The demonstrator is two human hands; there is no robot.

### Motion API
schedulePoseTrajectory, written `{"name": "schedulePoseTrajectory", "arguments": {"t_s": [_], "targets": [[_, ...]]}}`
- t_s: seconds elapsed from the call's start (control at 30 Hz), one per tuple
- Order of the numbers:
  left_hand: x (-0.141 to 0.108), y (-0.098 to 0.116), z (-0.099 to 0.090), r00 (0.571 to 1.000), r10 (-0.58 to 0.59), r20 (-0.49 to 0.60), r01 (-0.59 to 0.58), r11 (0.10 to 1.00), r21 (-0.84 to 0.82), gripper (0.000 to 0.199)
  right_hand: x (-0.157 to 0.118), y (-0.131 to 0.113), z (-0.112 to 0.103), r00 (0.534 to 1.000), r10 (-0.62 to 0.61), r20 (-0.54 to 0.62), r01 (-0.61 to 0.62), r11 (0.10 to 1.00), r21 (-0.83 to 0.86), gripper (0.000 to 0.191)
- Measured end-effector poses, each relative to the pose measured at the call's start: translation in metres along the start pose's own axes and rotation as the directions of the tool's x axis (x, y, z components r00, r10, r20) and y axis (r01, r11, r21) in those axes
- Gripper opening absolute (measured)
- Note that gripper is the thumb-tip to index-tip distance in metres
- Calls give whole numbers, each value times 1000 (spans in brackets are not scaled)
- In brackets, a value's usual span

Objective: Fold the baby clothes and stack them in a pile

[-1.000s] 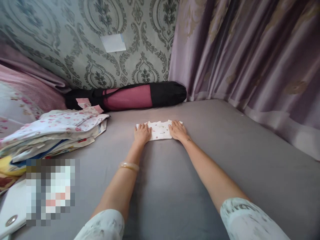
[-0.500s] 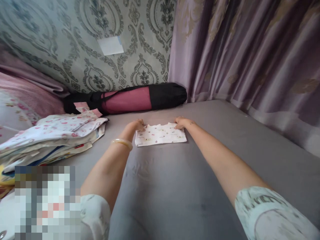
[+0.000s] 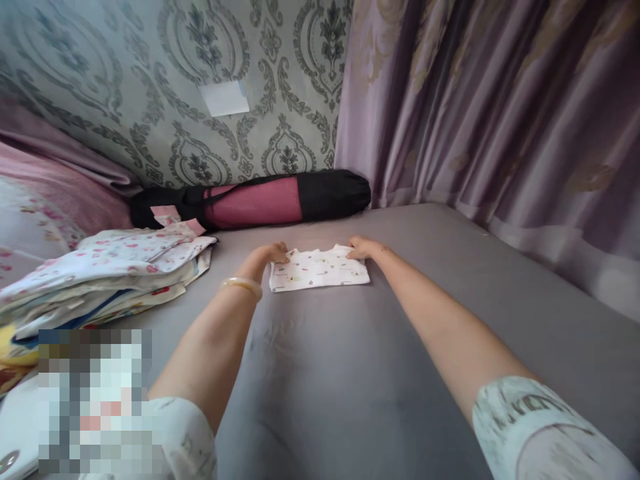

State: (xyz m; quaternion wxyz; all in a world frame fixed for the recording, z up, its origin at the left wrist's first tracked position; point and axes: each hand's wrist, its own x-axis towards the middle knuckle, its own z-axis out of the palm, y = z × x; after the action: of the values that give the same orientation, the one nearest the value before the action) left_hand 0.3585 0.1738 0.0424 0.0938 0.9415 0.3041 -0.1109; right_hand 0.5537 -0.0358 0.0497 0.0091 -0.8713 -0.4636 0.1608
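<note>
Since the head view is the only one here, I'll use the long pink-and-black bag [image 3: 255,202] as the landmark. The folded white cloth [image 3: 317,269], covered in tiny prints, lies on the grey sheet [image 3: 500,300] on the near side of the bag, in front of its right half and a bit apart from it. Its edge toward the bag is kinda wavy, the near edge pretty straight.

The left hand [image 3: 275,253] has its fingers clamped on the cloth's left corner nearest the bag, and the right hand [image 3: 361,247] has its fingers clamped on the matching right corner. How tight, I can't tell at this size. There's a pale bangle [image 3: 242,288] on the left wrist and a small dark mark on the right one.

Near side of the bag's left end: a messy clothes pile [image 3: 115,267], with pink cuffs poking up in front of the bag (can't tell if they touch it). Closer to the viewer, well apart from the bag, is a white item [image 3: 25,413] with a metal ring, partly pixelated. Patterned wallpaper [image 3: 285,80] sits behind the bag, with a white rectangle [image 3: 225,98] on it above the bag, and purple curtains [image 3: 450,100] hang past its right end.
</note>
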Motion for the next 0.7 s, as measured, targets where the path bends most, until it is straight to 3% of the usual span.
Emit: {"name": "schedulePoseTrajectory", "arguments": {"t_s": [0.17,0.4,0.5,0.6,0.7], "targets": [[-39,16,4,990,-73,-122,73,997,-7,32,-25,6,8,984,-54,-169,65,996,61,33],[-90,23,-36,943,-15,-331,-13,997,-82,31,-56,13,-26,910,-172,-377,247,956,160,27],[-108,26,-42,904,36,-426,-61,997,-45,29,-74,19,-36,872,-211,-441,321,928,190,26],[-123,26,-29,831,161,-532,-156,986,54,28,-92,25,-29,820,-270,-505,392,908,151,23],[-141,23,1,762,319,-564,-293,946,139,29,-110,31,-5,751,-386,-535,470,882,23,24]]}}
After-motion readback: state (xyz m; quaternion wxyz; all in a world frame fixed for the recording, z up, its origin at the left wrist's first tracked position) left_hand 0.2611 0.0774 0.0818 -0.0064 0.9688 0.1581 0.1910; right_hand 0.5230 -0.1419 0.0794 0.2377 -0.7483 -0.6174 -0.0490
